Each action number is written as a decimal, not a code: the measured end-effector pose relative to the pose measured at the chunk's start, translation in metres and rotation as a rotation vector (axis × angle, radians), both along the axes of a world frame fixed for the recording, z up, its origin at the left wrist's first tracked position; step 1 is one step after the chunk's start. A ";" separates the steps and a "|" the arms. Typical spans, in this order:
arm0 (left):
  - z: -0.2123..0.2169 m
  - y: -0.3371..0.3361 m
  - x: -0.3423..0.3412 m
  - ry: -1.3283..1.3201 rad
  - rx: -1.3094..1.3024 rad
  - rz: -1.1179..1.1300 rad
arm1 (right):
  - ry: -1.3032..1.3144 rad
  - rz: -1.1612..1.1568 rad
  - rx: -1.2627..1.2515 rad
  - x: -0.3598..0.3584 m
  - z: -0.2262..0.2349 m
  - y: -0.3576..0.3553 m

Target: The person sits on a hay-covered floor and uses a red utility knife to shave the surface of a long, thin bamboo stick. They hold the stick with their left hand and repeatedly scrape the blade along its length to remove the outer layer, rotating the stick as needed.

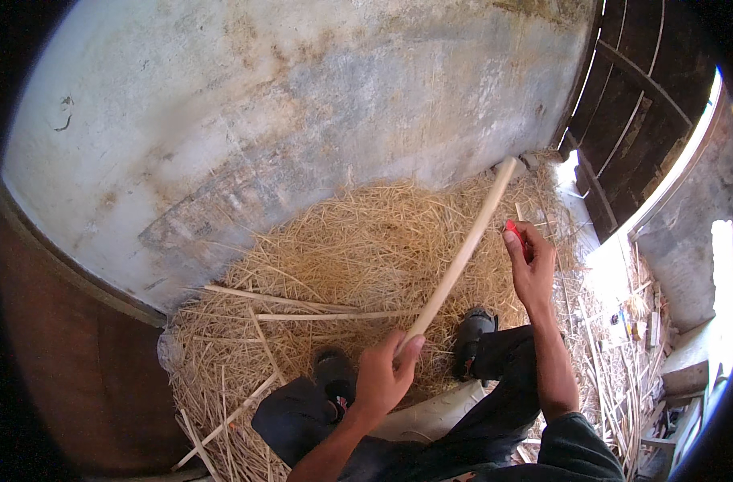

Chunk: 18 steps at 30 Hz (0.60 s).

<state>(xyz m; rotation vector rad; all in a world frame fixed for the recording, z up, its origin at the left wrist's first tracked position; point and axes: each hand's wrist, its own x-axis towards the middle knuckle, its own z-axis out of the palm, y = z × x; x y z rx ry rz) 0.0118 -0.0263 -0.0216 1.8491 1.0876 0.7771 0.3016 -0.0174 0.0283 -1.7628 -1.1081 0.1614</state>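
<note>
Head view: left hand wraps one end of pale wooden pole, right hand pinches small red object; single-ended grip could slip, dropping pole.

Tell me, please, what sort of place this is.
Probably a rustic shed or outbuilding: straw-like litter lies underfoot, beside a stained plaster wall, with dark wooden boarding at the right.

Stick: was pale tan
Small object: was bright red
Straw: was golden yellow
Wall: was whitish grey, patched brown
Trousers: were black
</note>
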 end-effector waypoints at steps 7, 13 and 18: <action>0.015 0.010 -0.002 -0.128 -0.121 0.009 | 0.322 0.410 0.029 -0.026 -0.008 -0.001; 0.013 0.013 0.001 -0.255 -0.211 0.012 | 0.625 0.644 -0.058 -0.039 -0.002 -0.004; 0.014 0.025 -0.004 -0.271 -0.081 0.091 | 0.208 0.519 -0.142 -0.044 0.000 -0.003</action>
